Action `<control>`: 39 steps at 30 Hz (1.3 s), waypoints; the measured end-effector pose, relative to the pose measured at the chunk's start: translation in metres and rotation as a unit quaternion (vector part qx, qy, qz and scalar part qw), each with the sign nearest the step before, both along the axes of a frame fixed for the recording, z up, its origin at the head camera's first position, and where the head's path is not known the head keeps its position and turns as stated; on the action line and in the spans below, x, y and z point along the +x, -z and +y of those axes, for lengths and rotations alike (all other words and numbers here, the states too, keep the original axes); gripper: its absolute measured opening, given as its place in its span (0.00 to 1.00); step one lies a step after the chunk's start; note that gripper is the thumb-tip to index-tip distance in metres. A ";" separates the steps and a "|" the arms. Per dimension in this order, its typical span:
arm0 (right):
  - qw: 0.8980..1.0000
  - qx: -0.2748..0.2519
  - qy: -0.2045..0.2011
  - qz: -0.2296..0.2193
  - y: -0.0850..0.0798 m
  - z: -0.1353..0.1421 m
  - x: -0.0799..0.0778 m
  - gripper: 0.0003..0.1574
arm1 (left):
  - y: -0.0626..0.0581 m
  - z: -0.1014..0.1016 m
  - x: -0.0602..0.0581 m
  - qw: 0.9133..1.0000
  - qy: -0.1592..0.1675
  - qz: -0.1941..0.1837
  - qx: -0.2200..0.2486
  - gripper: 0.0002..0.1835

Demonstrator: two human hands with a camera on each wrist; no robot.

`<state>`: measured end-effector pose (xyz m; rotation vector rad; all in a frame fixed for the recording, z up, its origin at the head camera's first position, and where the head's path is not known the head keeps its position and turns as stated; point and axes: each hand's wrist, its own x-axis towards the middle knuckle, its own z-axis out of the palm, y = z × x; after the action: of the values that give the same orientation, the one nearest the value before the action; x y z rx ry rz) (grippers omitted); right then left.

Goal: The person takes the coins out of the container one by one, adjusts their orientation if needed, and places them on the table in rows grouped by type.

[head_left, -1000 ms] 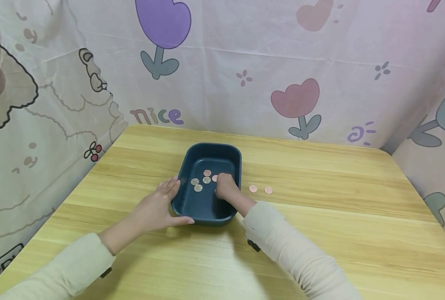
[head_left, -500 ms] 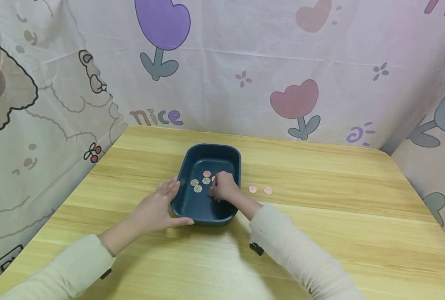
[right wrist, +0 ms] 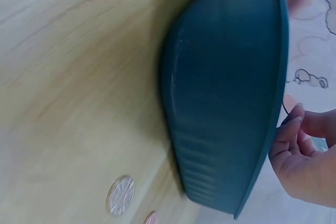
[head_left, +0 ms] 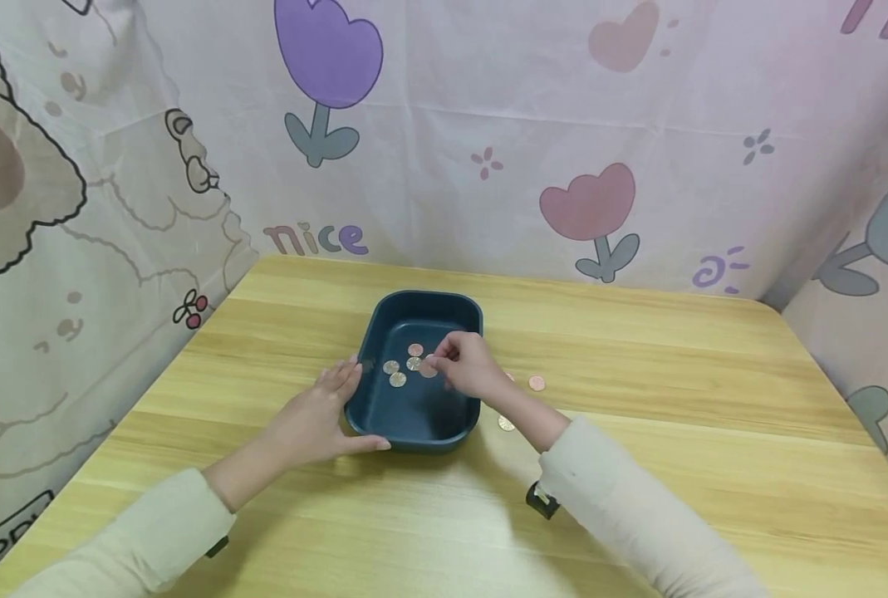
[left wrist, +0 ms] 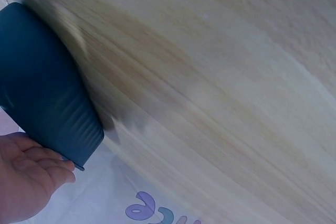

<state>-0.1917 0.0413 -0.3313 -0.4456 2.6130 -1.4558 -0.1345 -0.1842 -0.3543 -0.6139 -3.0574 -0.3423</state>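
A dark teal tray holds several gold and copper coins. My right hand reaches over the tray's right rim. Its thumb and finger pinch a copper coin, whose edge also shows as a thin coin in the right wrist view. My left hand rests against the tray's left side. Its fingers lie along the left rim while the thumb stretches over the near rim. In the left wrist view, the left hand's fingertips touch the rim.
To the tray's right on the wooden table lie a gold coin and a copper coin. Another copper coin is mostly hidden by my right wrist. A printed cloth hangs behind the table.
My right hand has risen from the tray's floor with a copper coin between its fingers, its wrist shifting right. My left hand stays at the rim.
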 end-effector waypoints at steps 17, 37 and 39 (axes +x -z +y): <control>0.991 -0.100 0.071 -0.061 0.012 0.073 0.005 0.07 | 0.002 0.000 0.000 1.000 -0.003 0.011 -0.001 0.60; 0.980 -0.048 0.149 -0.124 0.033 0.147 -0.001 0.10 | 0.002 0.001 -0.001 1.000 -0.004 0.011 0.001 0.62; 0.980 -0.038 0.146 -0.132 0.036 0.152 -0.002 0.11 | 0.002 0.001 0.000 1.000 -0.005 0.011 0.000 0.62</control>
<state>-0.1941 0.1936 -0.3675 0.1288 2.4913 -1.5761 -0.1346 -0.1837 -0.3565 -0.5987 -3.0385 -0.3330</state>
